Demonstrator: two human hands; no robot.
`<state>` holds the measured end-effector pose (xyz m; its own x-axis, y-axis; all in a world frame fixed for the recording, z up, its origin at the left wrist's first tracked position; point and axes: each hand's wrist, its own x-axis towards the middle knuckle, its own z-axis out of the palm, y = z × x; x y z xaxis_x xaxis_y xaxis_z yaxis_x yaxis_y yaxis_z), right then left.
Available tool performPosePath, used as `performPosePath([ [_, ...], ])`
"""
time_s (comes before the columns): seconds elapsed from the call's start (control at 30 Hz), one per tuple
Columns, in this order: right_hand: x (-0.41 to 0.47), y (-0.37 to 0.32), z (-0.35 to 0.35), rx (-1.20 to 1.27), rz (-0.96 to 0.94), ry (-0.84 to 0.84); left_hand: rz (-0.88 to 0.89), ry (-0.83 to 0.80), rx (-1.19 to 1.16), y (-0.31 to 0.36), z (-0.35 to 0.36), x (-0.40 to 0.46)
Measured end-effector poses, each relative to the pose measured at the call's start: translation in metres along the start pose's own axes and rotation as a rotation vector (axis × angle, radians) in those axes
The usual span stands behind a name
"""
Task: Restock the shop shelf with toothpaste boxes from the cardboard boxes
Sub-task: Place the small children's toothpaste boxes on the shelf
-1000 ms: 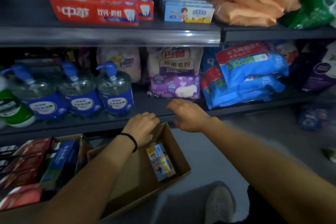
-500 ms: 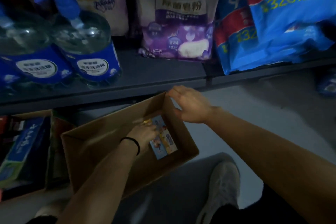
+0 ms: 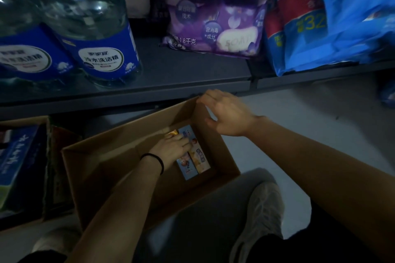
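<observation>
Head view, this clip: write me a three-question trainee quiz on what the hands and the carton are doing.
1. True or false: the left hand is inside the carton, on the toothpaste boxes.
2. Where is the right hand? A) on a detergent bottle B) on the carton's far corner C) on the shoe
3. Fill in: the left wrist wears a black ____.

Key
1. True: its fingers lie over the small boxes at the carton's right end.
2. B: fingers over the rim, thumb down the outside wall.
3. Band.
</observation>
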<state>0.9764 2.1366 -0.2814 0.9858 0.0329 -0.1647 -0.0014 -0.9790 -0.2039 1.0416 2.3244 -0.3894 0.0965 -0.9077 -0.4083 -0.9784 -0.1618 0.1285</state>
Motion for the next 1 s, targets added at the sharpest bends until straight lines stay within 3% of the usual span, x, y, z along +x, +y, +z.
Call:
performPosePath([
  [0.37,-0.004,-0.007,-0.001,0.005,-0.004,-0.001,-0.062,0.008,0.034,-0.001,0.007,-0.011],
  [0.73,-0.012,-0.031,-0.016,0.012,-0.015,0.018,-0.361,0.025,-0.421,-0.015,-0.023,-0.059],
  [1.0,-0.025,-0.061,-0.019,0.095,0.013,0.002,-0.511,0.088,-0.483,-0.017,-0.052,-0.113],
])
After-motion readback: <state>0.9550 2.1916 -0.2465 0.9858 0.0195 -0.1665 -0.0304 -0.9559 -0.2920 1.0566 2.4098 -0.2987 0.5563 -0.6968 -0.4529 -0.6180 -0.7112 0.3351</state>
